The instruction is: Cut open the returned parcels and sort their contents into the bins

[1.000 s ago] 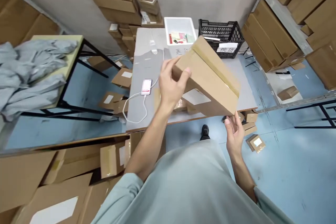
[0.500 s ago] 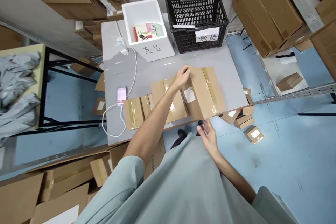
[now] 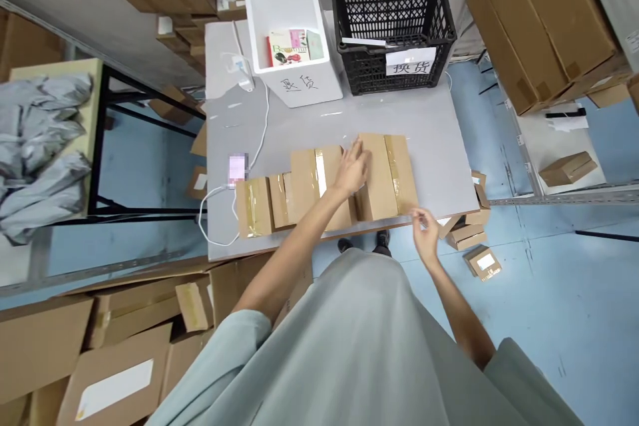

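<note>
A taped cardboard box [image 3: 387, 176] lies flat on the grey table [image 3: 439, 146], at the right end of a row of smaller taped boxes [image 3: 279, 200]. My left hand [image 3: 352, 170] rests flat on the box's left part, fingers spread. Off the table's front right corner, my right hand [image 3: 425, 233] hovers just below the box, with loosely curled fingers and nothing in it.
A white foam bin [image 3: 292, 46] with small packets and a black plastic crate [image 3: 394, 33] stand at the table's far end. A phone [image 3: 237, 168] on a white cable lies at the left. Cardboard boxes crowd the floor [image 3: 472, 239], the shelves [image 3: 539, 26] and the near left.
The box was held up tilted in both hands; it now lies flat on the table. My right hand has let go and my left rests on top. The view has tipped downward.
</note>
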`<state>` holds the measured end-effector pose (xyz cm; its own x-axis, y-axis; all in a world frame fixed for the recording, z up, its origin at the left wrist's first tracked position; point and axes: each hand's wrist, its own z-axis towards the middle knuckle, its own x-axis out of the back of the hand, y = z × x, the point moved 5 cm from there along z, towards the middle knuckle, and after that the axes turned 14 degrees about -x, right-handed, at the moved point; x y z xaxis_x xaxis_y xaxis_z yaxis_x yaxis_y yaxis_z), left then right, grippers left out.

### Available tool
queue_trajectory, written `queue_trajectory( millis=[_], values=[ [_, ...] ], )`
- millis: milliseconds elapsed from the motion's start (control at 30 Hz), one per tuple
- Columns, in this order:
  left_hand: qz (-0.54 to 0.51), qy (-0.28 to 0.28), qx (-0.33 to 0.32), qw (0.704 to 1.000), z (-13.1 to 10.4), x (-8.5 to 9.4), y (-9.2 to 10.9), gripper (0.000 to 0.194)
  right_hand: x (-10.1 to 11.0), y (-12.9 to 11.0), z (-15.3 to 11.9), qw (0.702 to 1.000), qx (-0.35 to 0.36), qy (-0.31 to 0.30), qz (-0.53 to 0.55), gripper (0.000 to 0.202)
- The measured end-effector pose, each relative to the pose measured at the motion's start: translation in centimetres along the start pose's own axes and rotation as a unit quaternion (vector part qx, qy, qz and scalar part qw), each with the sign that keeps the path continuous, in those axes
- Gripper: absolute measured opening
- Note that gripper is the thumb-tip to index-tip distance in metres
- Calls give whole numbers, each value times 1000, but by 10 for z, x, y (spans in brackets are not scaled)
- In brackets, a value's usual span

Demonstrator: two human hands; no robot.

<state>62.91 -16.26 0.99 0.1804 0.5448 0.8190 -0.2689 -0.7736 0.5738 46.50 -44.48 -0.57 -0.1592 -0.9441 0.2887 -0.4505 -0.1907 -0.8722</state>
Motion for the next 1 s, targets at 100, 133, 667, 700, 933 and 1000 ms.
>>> queue_trajectory(
  millis=[100,133,667,700,933,1000],
  values=[
    [52,-16,-43,998,-50,-15,33,62,13,1,58,998,-27,56,-21,60],
    [65,-23,-57,996,-66,-22,44,66,7,1,71,999,-27,31,-31,61],
    [93,-97,4,991,-139,-53,62,90,-52,21,136,889,-106,-50,-443,42],
    [96,-97,4,991,-138,-53,63,87,-57,26,141,871,-109,-60,-475,41],
    [97,-91,11,991,-139,-51,62,86,-15,44,154,841,-163,17,-516,44],
    [93,-89,8,992,-137,-50,62,86,23,42,160,831,-189,73,-518,48]
  ],
)
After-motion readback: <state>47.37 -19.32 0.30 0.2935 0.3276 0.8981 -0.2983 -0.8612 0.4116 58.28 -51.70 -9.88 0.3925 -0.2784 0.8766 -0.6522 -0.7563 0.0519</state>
